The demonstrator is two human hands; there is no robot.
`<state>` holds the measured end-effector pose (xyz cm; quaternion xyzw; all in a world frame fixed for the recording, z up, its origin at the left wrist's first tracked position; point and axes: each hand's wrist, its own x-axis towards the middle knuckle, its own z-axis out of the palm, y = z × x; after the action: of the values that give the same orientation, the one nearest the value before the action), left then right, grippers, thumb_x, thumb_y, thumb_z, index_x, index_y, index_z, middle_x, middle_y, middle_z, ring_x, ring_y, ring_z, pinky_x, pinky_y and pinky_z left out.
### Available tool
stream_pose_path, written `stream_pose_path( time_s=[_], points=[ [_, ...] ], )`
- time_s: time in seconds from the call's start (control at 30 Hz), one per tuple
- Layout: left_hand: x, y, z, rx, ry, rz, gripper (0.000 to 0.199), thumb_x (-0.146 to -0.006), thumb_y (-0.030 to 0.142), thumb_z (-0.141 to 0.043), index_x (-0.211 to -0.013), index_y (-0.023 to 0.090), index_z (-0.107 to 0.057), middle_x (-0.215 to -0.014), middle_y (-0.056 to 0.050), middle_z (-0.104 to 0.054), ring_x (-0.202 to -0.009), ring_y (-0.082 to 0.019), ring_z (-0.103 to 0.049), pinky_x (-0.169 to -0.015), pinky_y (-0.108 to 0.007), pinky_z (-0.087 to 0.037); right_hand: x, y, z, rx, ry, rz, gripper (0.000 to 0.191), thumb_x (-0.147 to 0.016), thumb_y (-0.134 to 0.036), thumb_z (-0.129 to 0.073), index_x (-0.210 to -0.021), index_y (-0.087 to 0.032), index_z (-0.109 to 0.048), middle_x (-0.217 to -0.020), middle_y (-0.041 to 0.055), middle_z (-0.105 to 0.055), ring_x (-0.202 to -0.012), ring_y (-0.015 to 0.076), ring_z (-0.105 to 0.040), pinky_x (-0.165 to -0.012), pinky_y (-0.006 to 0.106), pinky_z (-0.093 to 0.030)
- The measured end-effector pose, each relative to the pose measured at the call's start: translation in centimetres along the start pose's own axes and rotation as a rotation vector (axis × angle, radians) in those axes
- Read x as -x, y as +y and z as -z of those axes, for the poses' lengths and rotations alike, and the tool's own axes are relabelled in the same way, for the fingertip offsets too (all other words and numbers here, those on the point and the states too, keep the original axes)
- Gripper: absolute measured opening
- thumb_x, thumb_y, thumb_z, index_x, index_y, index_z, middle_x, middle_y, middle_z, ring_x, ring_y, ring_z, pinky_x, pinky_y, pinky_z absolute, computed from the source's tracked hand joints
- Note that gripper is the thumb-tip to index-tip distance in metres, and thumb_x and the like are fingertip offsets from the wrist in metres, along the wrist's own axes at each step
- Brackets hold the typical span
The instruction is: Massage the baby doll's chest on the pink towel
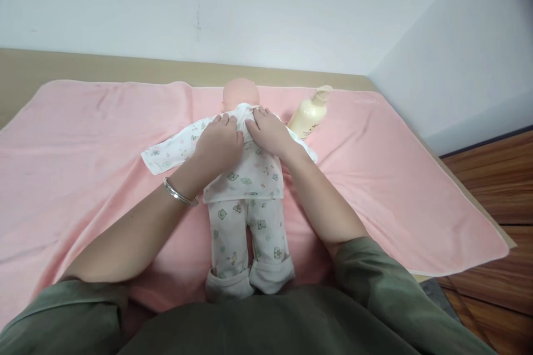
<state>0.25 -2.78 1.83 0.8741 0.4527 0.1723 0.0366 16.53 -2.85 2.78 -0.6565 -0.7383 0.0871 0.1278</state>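
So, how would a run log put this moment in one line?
left hand: on shirt | right hand: on shirt | doll: dressed

doll [240, 93] face hidden, blanket [104, 122] cut off left, bottle [308, 115] lettering too small

From here I see a blanket [83, 133] spread on the counter [125, 69], and a wall [266, 11] behind the counter. A doll [240, 101] lies near the middle of the blanket. Its head [240, 89] is at the far side. The shirt [254, 172] is on the doll, one sleeve [170, 150] out to the left, the other sleeve [307, 150] to the right. The pants [227, 233] are nearer me. I see a bottle [308, 116] right of the head, just behind the right sleeve.
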Motion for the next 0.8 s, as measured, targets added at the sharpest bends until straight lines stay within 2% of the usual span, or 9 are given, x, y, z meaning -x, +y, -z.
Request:
stream_pose_path(
  time_s=[0.1,0.2,0.37,0.5,0.6,0.7,0.8],
  points=[
    [-0.5,-0.8,-0.1,0.070,-0.034,0.053,0.028,-0.098,0.021,-0.036,-0.102,0.015,-0.063,-0.109,-0.017,-0.068,-0.116,-0.034,-0.063,-0.105,-0.053,-0.053,0.2,-0.1,0.0,0.026,-0.009,0.028,0.053,-0.109,-0.034,-0.027,-0.143,-0.001,-0.051,-0.155,0.0250,-0.053,-0.140,0.0357,-0.051,-0.120,0.050,-0.039],
    [-1.4,-2.0,-0.4,0.118,-0.052,0.105,0.027,-0.098,0.024,-0.035,-0.098,0.016,-0.061,-0.110,-0.016,-0.068,-0.115,-0.033,-0.063,-0.105,-0.053,-0.051,0.6,-0.4,0.4,0.069,-0.018,0.033,0.054,-0.110,-0.034,-0.027,-0.144,0.000,-0.052,-0.154,0.0246,-0.055,-0.142,0.0372,-0.051,-0.121,0.050,-0.039],
    [-2.3,-2.8,-0.7,0.242,-0.061,0.249,0.034,-0.099,0.039,-0.034,-0.103,0.018,-0.060,-0.112,-0.016,-0.071,-0.109,-0.031,-0.063,-0.101,-0.046,-0.051,1.5,-1.8,0.9,0.150,-0.017,0.046,0.048,-0.109,-0.029,-0.028,-0.137,-0.002,-0.058,-0.141,0.0225,-0.065,-0.131,0.0359,-0.059,-0.112,0.048,-0.046],
    [-2.2,-2.9,-1.4,0.265,0.003,0.262,0.035,-0.097,0.037,-0.035,-0.105,0.017,-0.062,-0.111,-0.015,-0.072,-0.104,-0.030,-0.064,-0.096,-0.044,-0.051,2.1,-2.7,1.4,0.200,-0.022,0.067,0.044,-0.108,-0.024,-0.030,-0.132,-0.002,-0.059,-0.135,0.0219,-0.067,-0.127,0.0348,-0.062,-0.108,0.045,-0.049],
    [-2.1,-3.1,-2.0,0.275,0.059,0.235,0.038,-0.097,0.037,-0.035,-0.111,0.018,-0.065,-0.114,-0.014,-0.073,-0.109,-0.029,-0.064,-0.099,-0.044,-0.051,2.0,-2.6,1.6,0.149,-0.032,0.059,0.040,-0.107,-0.026,-0.033,-0.126,-0.007,-0.062,-0.132,0.0196,-0.069,-0.123,0.0334,-0.064,-0.104,0.044,-0.051],
    [-2.0,-3.1,-2.2,0.269,0.050,0.246,0.048,-0.098,0.040,-0.033,-0.124,0.014,-0.065,-0.126,-0.017,-0.072,-0.119,-0.032,-0.064,-0.107,-0.047,-0.050,1.2,-1.8,1.2,0.036,-0.035,0.024,0.038,-0.107,-0.031,-0.035,-0.120,-0.011,-0.065,-0.131,0.0172,-0.070,-0.124,0.0316,-0.064,-0.104,0.043,-0.052],
    [-2.0,-3.1,-2.3,0.239,0.035,0.280,0.059,-0.098,0.044,-0.032,-0.138,0.010,-0.061,-0.143,-0.019,-0.066,-0.132,-0.034,-0.060,-0.117,-0.050,-0.046,0.2,-0.7,-0.1,-0.012,0.033,-0.021,0.049,-0.107,-0.036,-0.035,-0.138,-0.005,-0.058,-0.151,0.0218,-0.059,-0.142,0.0329,-0.054,-0.119,0.047,-0.043]
  ],
)
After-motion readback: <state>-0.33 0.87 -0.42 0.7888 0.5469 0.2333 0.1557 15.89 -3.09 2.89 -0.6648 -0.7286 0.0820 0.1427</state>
